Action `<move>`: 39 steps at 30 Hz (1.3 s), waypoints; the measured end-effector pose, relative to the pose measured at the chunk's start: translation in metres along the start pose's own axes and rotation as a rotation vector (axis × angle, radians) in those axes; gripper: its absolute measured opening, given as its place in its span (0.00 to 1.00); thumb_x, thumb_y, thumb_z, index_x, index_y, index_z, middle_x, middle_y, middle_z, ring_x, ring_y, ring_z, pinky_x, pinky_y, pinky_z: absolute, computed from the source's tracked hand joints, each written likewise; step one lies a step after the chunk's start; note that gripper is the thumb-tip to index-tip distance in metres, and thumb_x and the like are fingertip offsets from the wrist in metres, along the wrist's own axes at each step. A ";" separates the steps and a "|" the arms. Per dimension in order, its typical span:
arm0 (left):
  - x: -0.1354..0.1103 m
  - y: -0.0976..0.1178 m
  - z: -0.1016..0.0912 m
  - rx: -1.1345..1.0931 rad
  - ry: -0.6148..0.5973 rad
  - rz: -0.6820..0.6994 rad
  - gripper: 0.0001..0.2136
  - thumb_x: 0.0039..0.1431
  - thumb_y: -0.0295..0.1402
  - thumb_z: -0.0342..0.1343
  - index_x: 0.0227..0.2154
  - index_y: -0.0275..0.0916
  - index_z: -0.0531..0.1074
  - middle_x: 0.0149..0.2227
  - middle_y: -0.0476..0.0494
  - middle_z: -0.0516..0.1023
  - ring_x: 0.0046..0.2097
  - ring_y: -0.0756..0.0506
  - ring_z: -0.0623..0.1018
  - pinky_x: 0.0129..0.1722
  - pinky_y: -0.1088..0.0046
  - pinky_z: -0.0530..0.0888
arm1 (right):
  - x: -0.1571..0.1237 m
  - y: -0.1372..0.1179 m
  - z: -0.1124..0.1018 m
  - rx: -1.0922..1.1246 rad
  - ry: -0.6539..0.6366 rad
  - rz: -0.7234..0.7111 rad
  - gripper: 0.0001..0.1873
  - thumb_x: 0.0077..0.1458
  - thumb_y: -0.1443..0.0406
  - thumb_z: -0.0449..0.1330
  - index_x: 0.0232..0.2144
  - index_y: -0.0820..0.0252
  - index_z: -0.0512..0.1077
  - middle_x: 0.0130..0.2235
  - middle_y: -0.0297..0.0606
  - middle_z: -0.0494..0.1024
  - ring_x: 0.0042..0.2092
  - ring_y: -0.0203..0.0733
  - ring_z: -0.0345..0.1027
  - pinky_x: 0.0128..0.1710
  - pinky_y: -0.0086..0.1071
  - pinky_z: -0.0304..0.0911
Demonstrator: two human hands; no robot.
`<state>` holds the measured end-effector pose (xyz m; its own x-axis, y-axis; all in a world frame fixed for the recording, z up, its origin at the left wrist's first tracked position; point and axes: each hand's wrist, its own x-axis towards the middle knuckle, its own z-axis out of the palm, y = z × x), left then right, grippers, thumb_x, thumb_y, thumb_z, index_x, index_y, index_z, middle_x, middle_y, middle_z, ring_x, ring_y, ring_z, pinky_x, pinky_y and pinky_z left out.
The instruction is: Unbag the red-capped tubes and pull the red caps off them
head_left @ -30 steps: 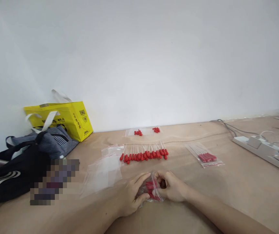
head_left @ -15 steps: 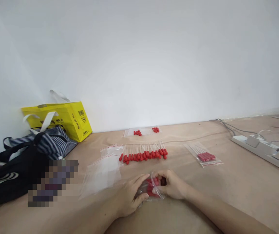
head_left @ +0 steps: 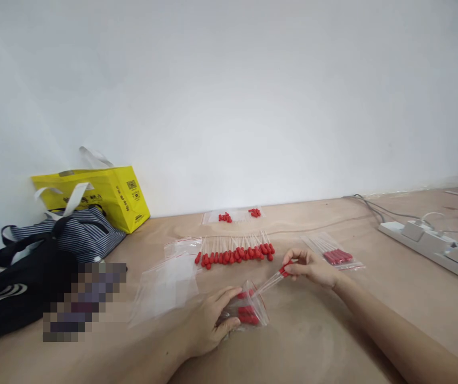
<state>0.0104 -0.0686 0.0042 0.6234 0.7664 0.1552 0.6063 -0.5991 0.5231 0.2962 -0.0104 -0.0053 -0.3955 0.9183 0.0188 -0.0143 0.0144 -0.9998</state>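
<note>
My left hand pinches a small clear zip bag with red-capped pieces inside, holding it down on the wooden table. My right hand is closed on the red bulb of a clear dropper, whose thin tip points at the bag's mouth. Behind both hands lies a row of several red-bulbed droppers. A filled bag of droppers lies just beyond my right hand.
Empty clear zip bags lie left of the row. Another bag with red caps is by the wall. A yellow bag, a striped bag and a black bag stand far left. A white power strip with cables runs along the right.
My right hand left the bag's mouth, moved up and to the right, and now holds a dropper by its red bulb. My left hand stayed on the bag.
</note>
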 end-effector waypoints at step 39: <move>0.003 -0.002 0.006 -0.046 0.023 -0.013 0.20 0.53 0.35 0.50 0.50 0.43 0.58 0.48 0.43 0.66 0.48 0.44 0.68 0.47 0.66 0.65 | 0.001 0.017 0.077 -0.702 -0.013 -0.393 0.05 0.45 0.66 0.58 0.29 0.57 0.73 0.31 0.35 0.73 0.37 0.39 0.63 0.39 0.33 0.57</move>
<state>0.0142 -0.0662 -0.0011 0.6040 0.7794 0.1667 0.5905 -0.5781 0.5631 0.2244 -0.0396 -0.0216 -0.4923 0.7895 0.3665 0.4243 0.5853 -0.6910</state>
